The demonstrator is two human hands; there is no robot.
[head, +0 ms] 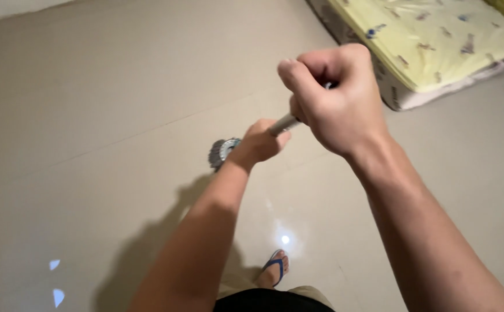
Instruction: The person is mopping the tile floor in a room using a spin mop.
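Both my hands grip a thin metal mop handle [285, 123]. My right hand [336, 101] is closed around its upper end, close to the camera. My left hand [259, 143] holds the handle lower down, farther from me. The round grey mop head [222, 152] rests on the beige tiled floor [90, 133] just beyond my left hand, partly hidden by it. Most of the handle is covered by my fists.
A mattress with a yellow patterned cover [431, 40] lies on the floor at the upper right. My foot in a blue flip-flop [275, 268] stands on the tiles below. Light reflections shine on the glossy floor.
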